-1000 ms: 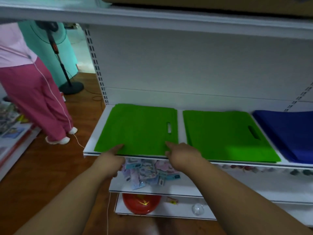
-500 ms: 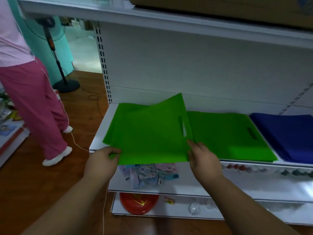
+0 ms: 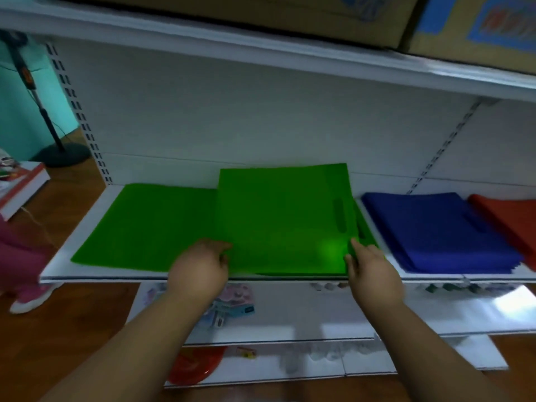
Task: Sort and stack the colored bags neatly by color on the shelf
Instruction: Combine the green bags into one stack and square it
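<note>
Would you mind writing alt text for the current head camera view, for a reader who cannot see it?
A person's left hand and right hand hold a green bag by its near corners over the right green stack on a white shelf. Another green stack lies to its left; a blue stack and a red stack lie to its right.

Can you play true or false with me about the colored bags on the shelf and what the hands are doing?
1. Both hands hold the same green bag. True: the left hand grips its near left corner and the right hand its near right edge.
2. The blue bags lie left of the green ones. False: they lie to the right.
3. A red bag lies right of the blue bags. True.
4. The held green bag is over the blue bags. False: it is over the right green pile, beside the left green pile.
</note>
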Motion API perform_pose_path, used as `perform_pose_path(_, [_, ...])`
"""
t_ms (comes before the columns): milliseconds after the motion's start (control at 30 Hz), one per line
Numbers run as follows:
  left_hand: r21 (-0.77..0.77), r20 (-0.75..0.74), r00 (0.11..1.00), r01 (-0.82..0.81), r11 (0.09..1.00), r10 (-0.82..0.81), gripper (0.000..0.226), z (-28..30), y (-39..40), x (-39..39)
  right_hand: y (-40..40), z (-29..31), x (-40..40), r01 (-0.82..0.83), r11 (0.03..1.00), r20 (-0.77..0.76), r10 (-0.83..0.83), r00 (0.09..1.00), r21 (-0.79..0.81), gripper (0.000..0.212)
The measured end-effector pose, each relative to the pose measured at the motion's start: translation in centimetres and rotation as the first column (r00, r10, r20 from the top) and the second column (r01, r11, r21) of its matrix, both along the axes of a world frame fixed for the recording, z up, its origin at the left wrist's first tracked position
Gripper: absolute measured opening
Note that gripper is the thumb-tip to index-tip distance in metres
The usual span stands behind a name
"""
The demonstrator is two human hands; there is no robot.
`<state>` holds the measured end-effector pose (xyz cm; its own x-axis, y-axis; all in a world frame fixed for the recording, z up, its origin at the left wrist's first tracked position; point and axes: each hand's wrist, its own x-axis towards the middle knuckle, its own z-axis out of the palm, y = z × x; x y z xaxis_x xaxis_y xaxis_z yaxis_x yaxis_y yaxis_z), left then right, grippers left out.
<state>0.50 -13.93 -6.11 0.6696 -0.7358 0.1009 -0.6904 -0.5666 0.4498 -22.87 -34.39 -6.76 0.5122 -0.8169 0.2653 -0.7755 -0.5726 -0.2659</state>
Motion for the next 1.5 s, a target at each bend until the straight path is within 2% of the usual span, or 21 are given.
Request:
perform_pose_path(133, [0.024,0.024,1.000,-0.014,1.000,0.013,0.036,-0.3,-5.0,-2.9,-5.2,0.7,-2.8,-0.006,1.000,-0.126,0.008,0.992,0.019,0.024])
perform_pose_path(300, [0.175,0.023,0.997,-0.070,0.982,0.067,0.034,-0.6,-8.5,-4.6,-9.4,0.3,-3.8,-0.032,0.994,-0.273,0.059,0.960,0.106,0.028])
perform_pose_path(500, [0.369,0.085,0.992,-0.121,0.922,0.096,0.030,-1.2,-10.3,-5.9,-11.0,-0.2,-4.1,-0.058,0.986,-0.351,0.111,0.930,0.156,0.026])
perform_pose_path(700, [0.262,0.110,0.987,-0.139,0.955,0.114,0.027,-1.8,-9.6,-6.5,-11.0,0.8,-4.0,-0.088,0.988,-0.315,0.125,0.941,0.130,0.034])
perform_pose_path(833, [0.028,-0.012,0.985,-0.174,0.984,0.174,0.032,-1.1,-7.9,-6.1,-8.6,1.1,-1.7,-0.180,0.965,-0.189,0.216,0.958,0.191,0.040])
perform_pose_path(900, [0.000,-0.071,0.973,-0.221,0.975,0.220,0.038,-0.6,-6.3,-4.5,-6.7,1.7,0.5,-0.232,0.944,-0.118,0.265,0.957,0.236,0.043])
perform_pose_path(1000, [0.124,-0.172,0.944,-0.263,0.957,0.282,0.048,-0.1,-2.7,-0.1,-2.7,2.5,5.1,-0.348,0.883,-0.084,0.391,0.917,0.317,0.047])
perform_pose_path(1100, [0.275,-0.245,0.912,-0.259,0.926,0.328,0.061,0.4,1.5,4.5,2.3,2.9,9.8,-0.439,0.803,-0.147,0.530,0.835,0.402,0.053])
perform_pose_path(1167, [0.354,-0.245,0.907,-0.245,0.903,0.342,0.068,0.5,4.2,7.2,5.4,2.9,12.7,-0.436,0.762,-0.190,0.575,0.796,0.480,0.061])
perform_pose_path(1233, [0.388,-0.267,0.902,-0.223,0.894,0.340,0.071,0.4,6.3,8.9,8.0,2.7,15.1,-0.386,0.749,-0.244,0.577,0.780,0.539,0.069])
perform_pose_path(1333, [0.340,-0.362,0.885,-0.167,0.926,0.293,0.072,-0.3,8.8,9.1,10.6,1.6,16.8,-0.261,0.749,-0.322,0.534,0.782,0.609,0.072])
perform_pose_path(1433, [0.188,-0.476,0.839,-0.196,0.962,0.263,0.065,-1.9,11.6,8.5,12.1,0.0,15.9,-0.150,0.710,-0.212,0.395,0.894,0.688,0.069])
perform_pose_path(1500, [0.040,-0.654,0.718,-0.281,0.959,0.238,0.053,-2.8,13.2,8.1,12.9,-1.0,15.0,-0.168,0.761,-0.122,0.308,0.943,0.627,0.058])
